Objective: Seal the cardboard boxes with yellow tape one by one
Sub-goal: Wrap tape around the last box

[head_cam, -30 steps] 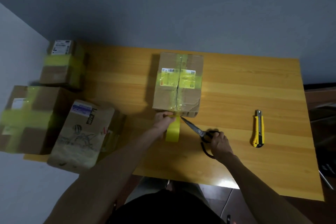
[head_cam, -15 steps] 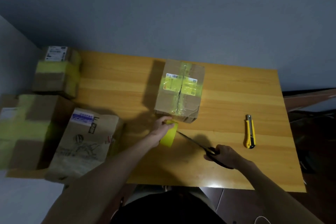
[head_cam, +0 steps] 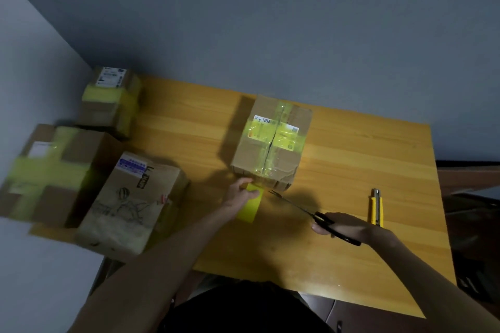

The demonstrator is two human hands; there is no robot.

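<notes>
Four cardboard boxes in the head view, each placed against the middle box (head_cam: pixel 270 143). Stands on the wooden table (head_cam: pixel 351 265): brown corrugated cuboid, top flaps meeting at a dark seam, glossy see-through yellow tape crossing a white shipping label, near edge crumpled and torn.

Just beside its near-left corner: left hand (head_cam: pixel 239 194), bare forearm reaching in from the lower left, fingers curled round the yellow tape roll (head_cam: pixel 250 208). Shows the roll edge-on as a smooth, flat yellow-green band, close against the box's near face. Cannot tell whether a strip runs from roll to cardboard.

Near its near-right corner, toward the viewer: right hand (head_cam: pixel 349 227), forearm entering from the lower right, fingers clamped on the black looped handles of the scissors (head_cam: pixel 311 211). Slim metal blades pointing up-left at the box's near edge, tips a little parted, just beside the roll. Hands apart, each gripping its own tool.

Farther right of the box, well apart: utility knife (head_cam: pixel 376 207), yellow body with a dark metal slide, lying flat, just beside the right wrist.

Well to its left, along the table's left side: small box (head_cam: pixel 111 100) at the back, white label, yellow band; large box (head_cam: pixel 54 170), broad yellow tape cross, blurred; printed box (head_cam: pixel 130 203) nearest, brown, with a line drawing and a blue label.

Behind it: matt grey-blue wall (head_cam: pixel 270 21).
</notes>
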